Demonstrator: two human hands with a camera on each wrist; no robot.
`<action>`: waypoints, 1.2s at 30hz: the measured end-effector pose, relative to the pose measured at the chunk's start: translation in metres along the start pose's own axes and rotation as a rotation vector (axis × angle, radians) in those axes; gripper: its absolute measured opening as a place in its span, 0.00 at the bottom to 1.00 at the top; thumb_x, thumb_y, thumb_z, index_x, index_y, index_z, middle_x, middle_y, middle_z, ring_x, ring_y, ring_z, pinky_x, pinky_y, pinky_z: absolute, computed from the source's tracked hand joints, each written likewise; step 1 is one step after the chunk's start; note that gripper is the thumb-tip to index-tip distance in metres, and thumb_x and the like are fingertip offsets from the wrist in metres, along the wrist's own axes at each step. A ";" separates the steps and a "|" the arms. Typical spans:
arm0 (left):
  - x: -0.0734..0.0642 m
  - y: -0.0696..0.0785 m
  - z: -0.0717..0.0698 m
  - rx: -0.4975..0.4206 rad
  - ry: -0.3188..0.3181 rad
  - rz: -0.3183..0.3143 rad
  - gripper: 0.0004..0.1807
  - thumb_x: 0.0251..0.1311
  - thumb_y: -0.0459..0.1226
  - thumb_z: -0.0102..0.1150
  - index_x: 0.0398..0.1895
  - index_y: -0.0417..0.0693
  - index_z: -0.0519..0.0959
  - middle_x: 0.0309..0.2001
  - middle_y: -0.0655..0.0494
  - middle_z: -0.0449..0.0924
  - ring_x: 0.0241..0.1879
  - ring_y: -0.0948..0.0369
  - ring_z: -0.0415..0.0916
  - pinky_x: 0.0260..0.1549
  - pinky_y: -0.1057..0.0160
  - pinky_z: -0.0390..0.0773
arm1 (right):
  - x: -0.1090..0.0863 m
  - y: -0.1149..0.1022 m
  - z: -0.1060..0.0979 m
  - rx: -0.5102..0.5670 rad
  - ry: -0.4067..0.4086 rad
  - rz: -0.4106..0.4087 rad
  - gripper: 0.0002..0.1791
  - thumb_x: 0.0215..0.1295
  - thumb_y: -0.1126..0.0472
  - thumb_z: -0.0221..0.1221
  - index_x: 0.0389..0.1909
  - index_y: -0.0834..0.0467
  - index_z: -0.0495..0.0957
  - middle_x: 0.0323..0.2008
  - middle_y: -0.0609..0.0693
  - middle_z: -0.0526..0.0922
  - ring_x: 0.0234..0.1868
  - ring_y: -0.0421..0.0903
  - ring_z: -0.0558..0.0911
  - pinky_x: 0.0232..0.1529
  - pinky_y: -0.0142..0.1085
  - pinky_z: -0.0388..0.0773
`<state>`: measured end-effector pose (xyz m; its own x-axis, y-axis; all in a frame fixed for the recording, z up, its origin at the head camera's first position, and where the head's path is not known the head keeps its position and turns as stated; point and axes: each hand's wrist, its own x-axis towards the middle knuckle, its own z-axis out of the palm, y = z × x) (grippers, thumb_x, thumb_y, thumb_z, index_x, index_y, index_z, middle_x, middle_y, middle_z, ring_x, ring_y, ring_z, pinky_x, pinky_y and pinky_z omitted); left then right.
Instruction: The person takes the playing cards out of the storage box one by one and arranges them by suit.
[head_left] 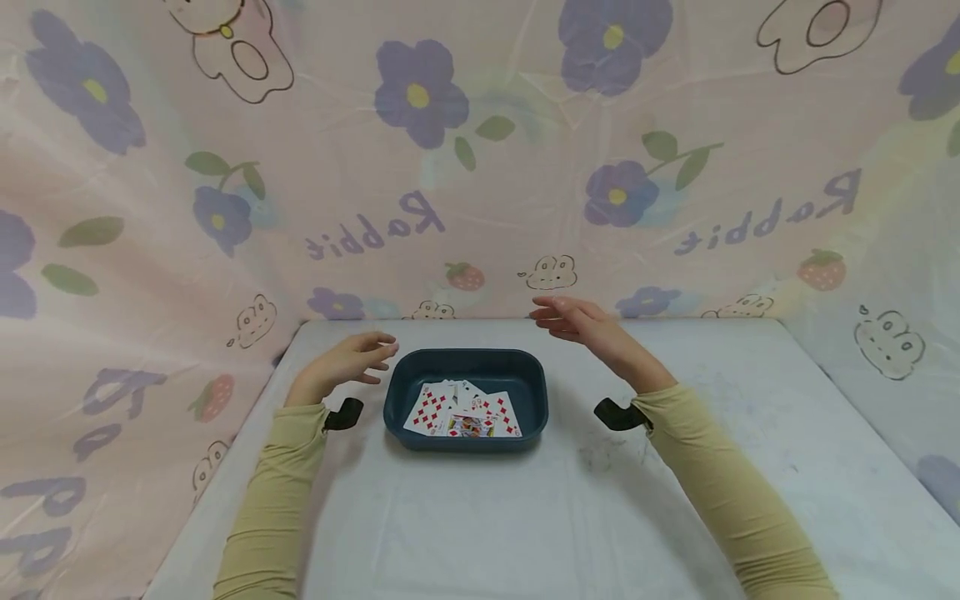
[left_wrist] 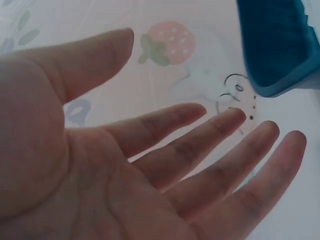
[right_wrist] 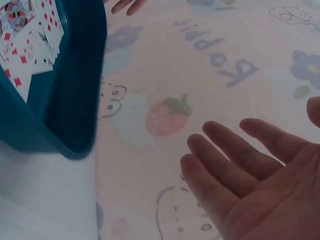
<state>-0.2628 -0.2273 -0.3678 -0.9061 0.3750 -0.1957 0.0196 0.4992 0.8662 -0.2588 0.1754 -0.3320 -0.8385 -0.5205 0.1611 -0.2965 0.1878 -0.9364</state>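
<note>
On a white table [head_left: 480, 525], overlapping playing cards [head_left: 467, 408] lie in a dark blue tray [head_left: 467, 445].
The left hand [head_left: 347, 363], fingers loosely spread, holding nothing, is just beside the tray's left end; the right hand [head_left: 596, 331], also empty, fingers extended, hovers near its far right corner.
</note>
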 end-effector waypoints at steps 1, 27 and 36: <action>0.001 -0.002 0.001 -0.005 0.006 -0.010 0.31 0.71 0.48 0.49 0.67 0.36 0.60 0.66 0.35 0.61 0.61 0.38 0.64 0.48 0.49 0.75 | 0.001 0.001 0.003 0.006 -0.007 0.008 0.27 0.78 0.49 0.38 0.68 0.62 0.62 0.61 0.60 0.71 0.63 0.58 0.69 0.63 0.48 0.61; 0.009 -0.024 0.023 0.000 0.085 -0.155 0.18 0.62 0.32 0.60 0.52 0.34 0.68 0.38 0.39 0.77 0.28 0.56 0.77 0.27 0.59 0.81 | 0.048 0.047 0.055 -0.100 -0.297 0.379 0.28 0.73 0.47 0.49 0.61 0.65 0.70 0.58 0.61 0.74 0.61 0.57 0.71 0.60 0.49 0.65; 0.008 -0.024 0.024 -0.007 0.084 -0.155 0.18 0.63 0.32 0.59 0.52 0.34 0.67 0.37 0.40 0.76 0.28 0.57 0.76 0.26 0.59 0.81 | 0.063 0.058 0.072 -0.262 -0.323 0.450 0.26 0.70 0.46 0.51 0.55 0.62 0.77 0.53 0.54 0.78 0.57 0.52 0.74 0.60 0.48 0.65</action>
<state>-0.2607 -0.2178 -0.4015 -0.9303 0.2273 -0.2880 -0.1256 0.5401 0.8321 -0.2955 0.0937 -0.3983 -0.7387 -0.5612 -0.3733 -0.0822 0.6247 -0.7765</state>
